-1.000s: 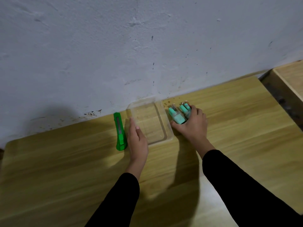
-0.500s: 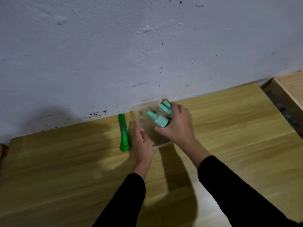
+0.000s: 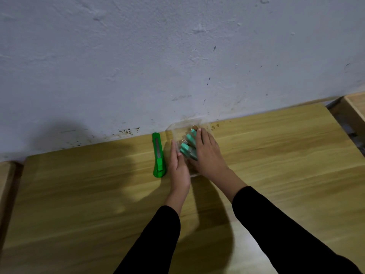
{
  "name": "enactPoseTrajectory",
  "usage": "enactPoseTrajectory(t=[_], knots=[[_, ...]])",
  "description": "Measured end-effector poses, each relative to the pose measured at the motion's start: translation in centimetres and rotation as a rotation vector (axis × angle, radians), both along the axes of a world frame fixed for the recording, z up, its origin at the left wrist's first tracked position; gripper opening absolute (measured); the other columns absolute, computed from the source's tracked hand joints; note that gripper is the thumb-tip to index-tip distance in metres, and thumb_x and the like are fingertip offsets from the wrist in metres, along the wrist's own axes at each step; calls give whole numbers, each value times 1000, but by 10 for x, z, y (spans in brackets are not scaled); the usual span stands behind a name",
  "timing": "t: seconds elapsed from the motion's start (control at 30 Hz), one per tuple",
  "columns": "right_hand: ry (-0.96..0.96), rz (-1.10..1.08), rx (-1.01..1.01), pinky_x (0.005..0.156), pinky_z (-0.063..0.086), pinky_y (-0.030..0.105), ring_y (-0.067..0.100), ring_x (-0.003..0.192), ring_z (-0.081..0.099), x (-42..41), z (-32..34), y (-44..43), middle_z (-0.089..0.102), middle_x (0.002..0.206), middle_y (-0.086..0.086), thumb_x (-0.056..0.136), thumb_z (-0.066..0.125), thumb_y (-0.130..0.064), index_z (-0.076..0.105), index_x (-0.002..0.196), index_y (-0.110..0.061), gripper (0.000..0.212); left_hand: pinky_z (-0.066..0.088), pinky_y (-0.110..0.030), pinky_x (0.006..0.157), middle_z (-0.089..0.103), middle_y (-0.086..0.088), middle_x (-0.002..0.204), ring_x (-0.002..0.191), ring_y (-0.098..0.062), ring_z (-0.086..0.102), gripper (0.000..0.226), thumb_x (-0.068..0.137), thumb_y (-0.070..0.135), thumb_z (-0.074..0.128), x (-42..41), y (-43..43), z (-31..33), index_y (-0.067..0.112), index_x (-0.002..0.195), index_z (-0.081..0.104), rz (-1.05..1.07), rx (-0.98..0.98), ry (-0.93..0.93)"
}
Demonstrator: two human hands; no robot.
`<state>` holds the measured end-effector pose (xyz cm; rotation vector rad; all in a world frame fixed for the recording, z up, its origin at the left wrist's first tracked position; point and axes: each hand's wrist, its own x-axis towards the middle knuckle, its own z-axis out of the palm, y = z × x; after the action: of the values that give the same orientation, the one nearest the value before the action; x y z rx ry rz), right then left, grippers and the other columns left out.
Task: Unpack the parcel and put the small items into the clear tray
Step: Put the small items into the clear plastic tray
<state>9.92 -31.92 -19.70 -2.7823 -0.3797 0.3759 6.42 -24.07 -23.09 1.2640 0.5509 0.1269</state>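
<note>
A clear plastic tray [image 3: 178, 128] sits on the wooden table against the wall. Inside it lie small teal items [image 3: 188, 147] with caps, pressed under the fingers of my right hand [image 3: 207, 155], which reaches into the tray and still holds them. My left hand [image 3: 178, 171] rests flat against the tray's left side, fingers together along its wall. Much of the tray's floor and near edge is hidden by both hands.
A green utility knife [image 3: 158, 156] lies just left of the tray, parallel to my left hand. The white wall [image 3: 177, 66] bounds the table at the back. A second wooden surface [image 3: 353, 109] stands at the far right beyond a gap.
My right hand carried the teal items from the table right of the tray over its rim and down into it. My left hand stayed on the tray's left side.
</note>
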Motion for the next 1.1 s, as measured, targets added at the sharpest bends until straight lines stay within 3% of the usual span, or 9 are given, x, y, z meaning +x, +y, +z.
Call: enactPoseTrajectory(t=[0.1, 0.2, 0.4, 0.53, 0.6, 0.67, 0.87, 1.0, 1.1], knots=[[58, 44, 25, 118, -4, 36, 33, 146, -4, 3, -4, 0, -3, 157, 21, 91, 51, -37, -6, 145, 3, 89, 30, -14, 102, 21, -5, 156, 140, -12, 24, 49, 99, -3, 28, 1, 0, 2, 10, 146, 24, 18, -66, -10], [69, 60, 65, 113, -10, 32, 30, 146, -9, 1, -3, -2, -8, 157, 19, 91, 49, -37, -7, 145, 1, 87, 39, 0, 86, 21, -6, 156, 137, -10, 25, 48, 99, -3, 28, 2, 1, 2, 9, 145, 25, 26, -68, -21], [47, 76, 101, 119, -4, 36, 27, 146, -8, -14, -7, -8, -7, 158, 16, 96, 44, -27, -5, 146, -3, 75, 40, 5, 72, 25, -7, 153, 126, -5, 29, 47, 99, -2, 28, 2, 1, 6, 7, 145, 26, 5, -65, -32], [48, 3, 179, 118, -2, 32, 27, 147, -3, -7, -13, 1, 1, 158, 16, 95, 46, -26, 3, 146, -2, 72, 41, 1, 83, 25, -4, 154, 131, -5, 28, 47, 99, -1, 29, 2, 5, 3, 10, 145, 27, -10, -15, -13], [15, -81, 223, 120, 2, 34, 25, 147, 1, -4, -16, 9, 8, 158, 14, 94, 48, -30, 9, 146, -3, 71, 37, -14, 101, 24, -3, 154, 137, -11, 29, 48, 99, 1, 31, 2, 8, 1, 13, 146, 26, -41, -8, 0], [-38, -150, 238, 122, 8, 35, 25, 147, 7, -2, -21, 14, 16, 157, 14, 92, 51, -32, 17, 146, -3, 70, 33, -25, 109, 25, -3, 154, 139, -16, 30, 49, 100, 2, 32, 1, 10, 2, 15, 146, 25, -64, -10, 21], [-117, -175, 242, 121, 14, 35, 26, 145, 16, 0, -30, 15, 27, 154, 14, 89, 55, -36, 26, 143, -4, 69, 32, -24, 108, 26, -2, 154, 133, -8, 32, 48, 100, 6, 34, 2, 17, 2, 15, 146, 24, -133, 54, 43], [-87, -163, 245, 121, 12, 36, 26, 146, 12, -1, -28, 14, 23, 155, 14, 90, 54, -36, 23, 144, -3, 70, 32, -19, 102, 27, -3, 154, 125, -3, 33, 49, 100, 5, 34, 2, 20, 7, 16, 147, 24, -181, 84, 71], [10, -125, 255, 122, 11, 37, 26, 146, 8, 2, -19, 10, 19, 156, 14, 90, 55, -31, 20, 145, -2, 71, 33, -19, 101, 28, -4, 154, 130, -8, 36, 51, 99, 5, 35, 3, 25, 13, 15, 147, 22, -255, 192, 108]])
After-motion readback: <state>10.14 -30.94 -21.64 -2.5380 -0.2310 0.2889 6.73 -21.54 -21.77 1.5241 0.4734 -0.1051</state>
